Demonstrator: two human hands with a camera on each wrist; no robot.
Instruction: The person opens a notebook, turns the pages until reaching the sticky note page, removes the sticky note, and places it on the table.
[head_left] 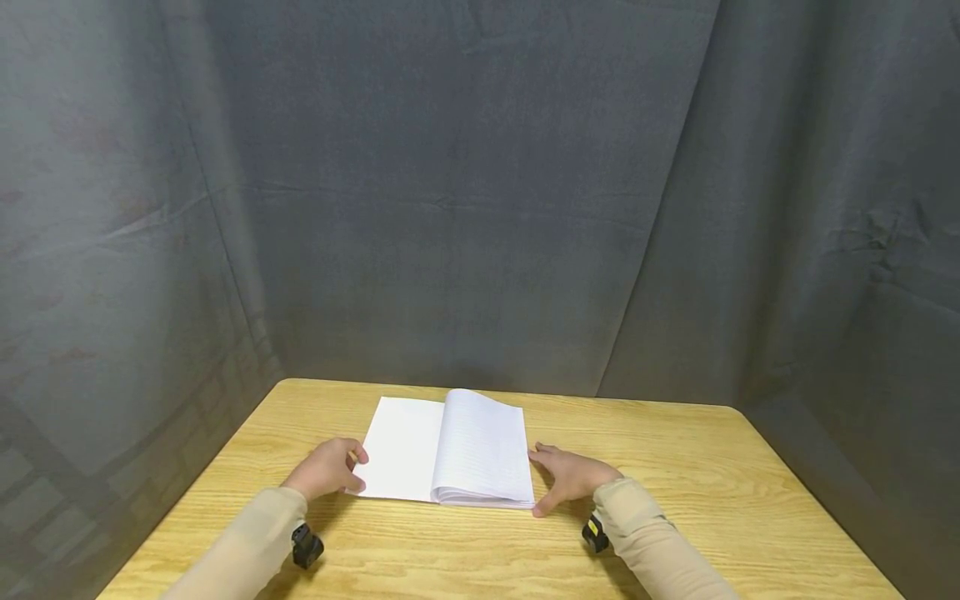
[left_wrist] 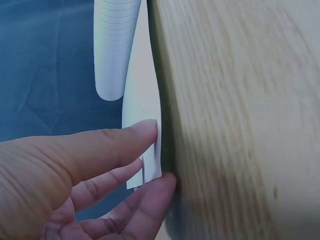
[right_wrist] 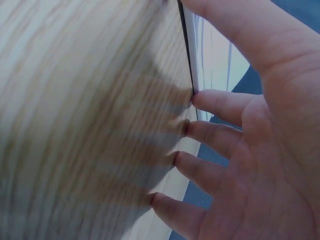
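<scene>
An open notebook (head_left: 483, 450) lies on the table, its left side a blank white sheet and its right side lined pages that bulge near the spine. My left hand (head_left: 328, 468) pinches the outer edge of the blank left side. In the left wrist view the thumb (left_wrist: 117, 145) presses on top of that white edge (left_wrist: 142, 100), with fingers underneath. At the opposite edge, my right hand (head_left: 570, 477) has its fingers spread. Its fingertips (right_wrist: 200, 100) rest on the table beside the lined pages (right_wrist: 212, 55), the index finger touching the notebook's edge.
The light wooden table (head_left: 675, 467) extends past both sides of the notebook and in front of it. Grey curtains (head_left: 450, 208) hang behind the table and along its left and right sides. Each wrist carries a small black camera (head_left: 307, 546).
</scene>
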